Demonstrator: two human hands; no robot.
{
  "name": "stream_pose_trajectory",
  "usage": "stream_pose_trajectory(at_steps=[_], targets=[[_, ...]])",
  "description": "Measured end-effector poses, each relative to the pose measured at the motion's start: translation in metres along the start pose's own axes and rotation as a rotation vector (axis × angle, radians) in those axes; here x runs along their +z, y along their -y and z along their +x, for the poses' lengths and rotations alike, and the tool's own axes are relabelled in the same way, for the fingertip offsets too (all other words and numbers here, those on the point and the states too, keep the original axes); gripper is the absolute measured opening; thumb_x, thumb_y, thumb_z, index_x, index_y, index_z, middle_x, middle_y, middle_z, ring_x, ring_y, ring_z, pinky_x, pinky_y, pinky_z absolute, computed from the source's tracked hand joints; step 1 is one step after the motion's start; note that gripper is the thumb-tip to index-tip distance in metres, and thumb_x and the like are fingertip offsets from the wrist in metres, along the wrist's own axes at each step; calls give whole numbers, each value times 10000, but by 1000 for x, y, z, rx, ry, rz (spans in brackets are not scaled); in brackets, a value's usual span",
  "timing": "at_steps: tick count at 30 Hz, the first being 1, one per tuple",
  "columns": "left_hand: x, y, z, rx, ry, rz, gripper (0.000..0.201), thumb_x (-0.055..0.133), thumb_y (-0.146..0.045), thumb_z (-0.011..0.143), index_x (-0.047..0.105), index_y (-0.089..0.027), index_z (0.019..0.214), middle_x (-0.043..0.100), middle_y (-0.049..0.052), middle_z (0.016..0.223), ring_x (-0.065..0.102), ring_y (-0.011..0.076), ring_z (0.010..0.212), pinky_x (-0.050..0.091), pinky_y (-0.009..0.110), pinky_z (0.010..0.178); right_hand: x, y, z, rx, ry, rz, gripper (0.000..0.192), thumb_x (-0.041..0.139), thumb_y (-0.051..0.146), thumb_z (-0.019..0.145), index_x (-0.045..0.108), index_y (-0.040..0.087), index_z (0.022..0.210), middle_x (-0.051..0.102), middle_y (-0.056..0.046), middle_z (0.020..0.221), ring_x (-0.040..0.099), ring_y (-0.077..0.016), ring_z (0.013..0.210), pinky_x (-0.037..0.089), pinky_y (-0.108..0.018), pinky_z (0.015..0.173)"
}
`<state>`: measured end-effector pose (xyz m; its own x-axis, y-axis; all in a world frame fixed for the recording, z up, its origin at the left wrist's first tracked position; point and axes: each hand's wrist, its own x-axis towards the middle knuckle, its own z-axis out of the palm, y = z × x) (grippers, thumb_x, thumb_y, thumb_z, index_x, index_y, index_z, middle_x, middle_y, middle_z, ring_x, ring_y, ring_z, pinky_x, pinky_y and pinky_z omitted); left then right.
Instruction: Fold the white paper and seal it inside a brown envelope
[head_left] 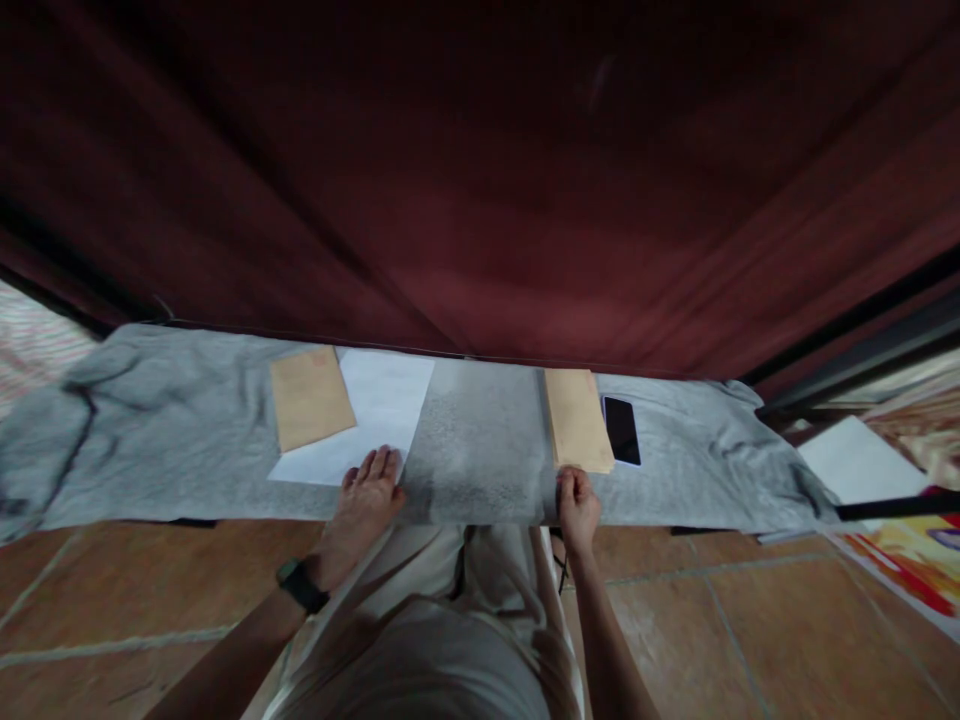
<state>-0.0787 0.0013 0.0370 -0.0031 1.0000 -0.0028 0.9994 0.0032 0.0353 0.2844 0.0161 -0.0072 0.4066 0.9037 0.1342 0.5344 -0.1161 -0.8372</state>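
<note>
Left hand (365, 500) flat, fingers spread (watch on wrist); right hand (577, 503) curled.

A dark red fabric curtain (480, 170) fills the upper frame; reddish-brown terracotta floor tiles (750, 640) span the bottom, dimly lit.

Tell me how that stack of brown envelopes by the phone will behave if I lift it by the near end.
The brown envelope stack looks thin and flat, so it will probably droop when held only where the right hand pinches its near edge. It seems light. Loose sheets might fan or slide apart, and it could drag on the grey cloth rather than glide.
</note>
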Motion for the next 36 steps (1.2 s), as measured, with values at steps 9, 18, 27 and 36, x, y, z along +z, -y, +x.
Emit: stream_pose_trajectory(at_steps=[9, 18, 27, 36], targets=[[-23, 15, 15, 86, -31, 6, 470, 469, -48, 897, 621, -223, 1307, 695, 120, 1249, 657, 272, 1127, 540, 379, 905, -3, 6, -1, 16, -13, 56, 418, 457, 521, 943, 700, 187, 1011, 745, -89, 948, 666, -243, 884, 474, -335, 849], [-29, -74, 26, 438, -143, -136, 252, 500, -81, 936, 687, -195, 1061, 702, 115, 1085, 625, 274, 1091, 470, 413, 974, 26, 36, 7, 258, 259, 461, 421, 602, 611, 816, 670, 215, 942, 729, -59, 878, 639, -188, 698, 540, -308, 641], [-6, -146, 12, 694, -135, -168, 258, 465, -87, 969, 653, -168, 1127, 689, 121, 1133, 614, 264, 1134, 456, 403, 986, 59, 60, 23, 212, 378, 378, 276, 658, 474, 787, 706, 210, 853, 733, -18, 806, 660, -184, 757, 551, -283, 709], [7, -104, 12, 512, -70, -238, 441, 608, -150, 910, 598, -210, 1346, 640, 125, 1367, 564, 274, 1300, 414, 437, 1106, 71, 56, 34, 106, 296, 235, 233, 553, 285, 818, 721, 183, 942, 736, -29, 852, 682, -206, 809, 555, -302, 774]])
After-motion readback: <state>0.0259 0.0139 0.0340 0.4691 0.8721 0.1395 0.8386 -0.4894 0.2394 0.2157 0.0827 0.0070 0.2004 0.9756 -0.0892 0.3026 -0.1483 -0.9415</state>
